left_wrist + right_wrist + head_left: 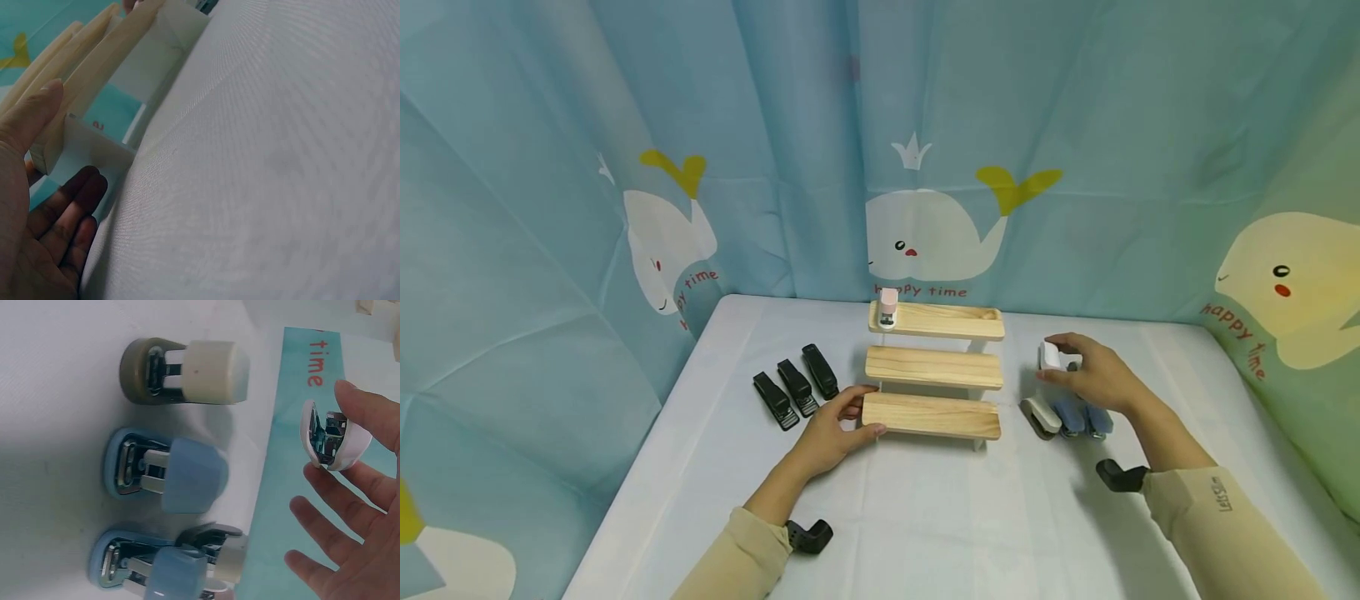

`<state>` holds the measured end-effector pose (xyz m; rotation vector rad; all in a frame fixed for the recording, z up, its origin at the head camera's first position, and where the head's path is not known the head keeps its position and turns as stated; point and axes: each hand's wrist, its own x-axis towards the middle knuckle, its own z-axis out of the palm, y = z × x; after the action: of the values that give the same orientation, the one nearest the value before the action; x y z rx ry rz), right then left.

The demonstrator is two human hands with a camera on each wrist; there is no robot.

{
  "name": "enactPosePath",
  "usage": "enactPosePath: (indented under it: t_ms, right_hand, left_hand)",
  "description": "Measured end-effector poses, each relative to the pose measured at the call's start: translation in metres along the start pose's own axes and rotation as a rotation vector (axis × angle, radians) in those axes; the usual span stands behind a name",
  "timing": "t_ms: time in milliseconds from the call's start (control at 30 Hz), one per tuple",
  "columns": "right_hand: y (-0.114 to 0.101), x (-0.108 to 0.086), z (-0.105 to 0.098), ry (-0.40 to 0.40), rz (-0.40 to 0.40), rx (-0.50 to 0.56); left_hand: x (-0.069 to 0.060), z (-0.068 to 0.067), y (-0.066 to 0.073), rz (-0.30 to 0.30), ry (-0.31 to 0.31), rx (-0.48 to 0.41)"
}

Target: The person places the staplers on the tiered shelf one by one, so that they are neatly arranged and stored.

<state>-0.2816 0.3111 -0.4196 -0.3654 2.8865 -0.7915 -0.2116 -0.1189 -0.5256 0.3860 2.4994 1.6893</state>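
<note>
The right hand (1093, 375), its other fingers spread, pinches a small, rounded white stapler (1050, 356) between the white surface's (925, 517) right edge and a pale wooden three-tier stand (932, 367); the left hand (827, 437) grips the stand's left end.

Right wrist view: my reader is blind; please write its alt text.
A right hand pinches a small, rounded white stapler with metal inside. On the white tabletop, a cream stapler with a brown base and two rounded blue staplers form a row; a black-and-grey stapler is partly hidden behind the lower blue one.
</note>
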Motion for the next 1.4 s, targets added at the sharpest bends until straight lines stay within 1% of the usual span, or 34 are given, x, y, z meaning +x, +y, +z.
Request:
enactPosePath:
  t_ms: [300,567,1067,1400]
  right_hand:
    - [-0.009,-0.002,-0.006,0.025,-0.003,-0.004]
    - [-0.021,-0.003,-0.013,0.059,-0.034,-0.004]
    - [-0.043,-0.005,-0.022,0.063,-0.044,0.021]
    - [-0.057,-0.004,-0.025,0.071,-0.065,0.061]
  left_hand:
    - [0.0,0.0,0.0,-0.003,-0.003,-0.002]
    - [0.001,0.0,-0.002,-0.003,0.001,-0.003]
    - [-0.001,0.0,0.002,-0.019,-0.003,0.005]
    - [0.0,0.0,0.001,-0.012,-0.001,0.003]
